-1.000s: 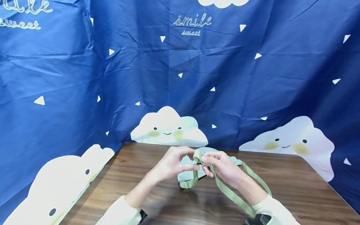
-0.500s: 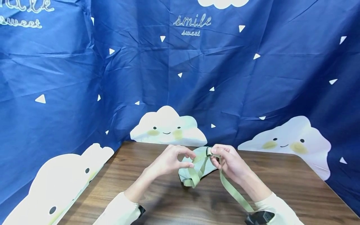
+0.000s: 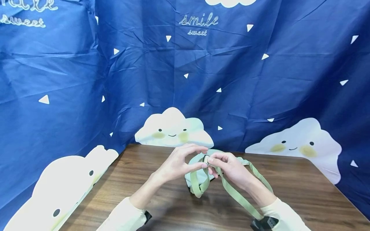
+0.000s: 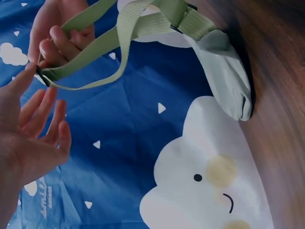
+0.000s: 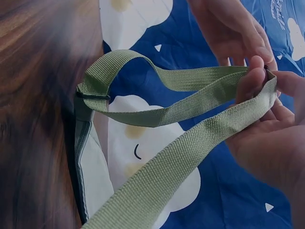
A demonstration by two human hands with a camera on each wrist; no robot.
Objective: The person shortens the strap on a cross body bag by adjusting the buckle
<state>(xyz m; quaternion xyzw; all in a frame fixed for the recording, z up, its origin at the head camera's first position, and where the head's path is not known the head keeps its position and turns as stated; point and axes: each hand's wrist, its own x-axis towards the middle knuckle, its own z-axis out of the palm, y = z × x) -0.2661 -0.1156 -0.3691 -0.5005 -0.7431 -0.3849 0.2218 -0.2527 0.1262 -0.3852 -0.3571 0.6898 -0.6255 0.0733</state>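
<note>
A small pale green zipped bag point(image 3: 193, 177) lies on the table, partly hidden by the hands. Its green webbing strap point(image 5: 190, 148) loops up from one end and passes through a black strap slider point(image 4: 43, 76). My right hand point(image 3: 231, 168) pinches the strap beside the slider between thumb and fingers. From the left, my left hand point(image 3: 177, 163) reaches in with thumb and forefinger spread around the slider. Its thumb tip is at the slider's edge; whether it presses there is hard to tell. The other left fingers are extended in the left wrist view.
The brown wooden table point(image 3: 162, 208) runs up to a blue cloth backdrop point(image 3: 231, 64) with white clouds. More strap trails from the bag past the right forearm. Black wrist devices point(image 3: 264, 223) sit at both sleeves.
My right hand drew the slider up and right, away from the left hand, then brought it back leftward. My left hand has moved slightly up and right towards it.
</note>
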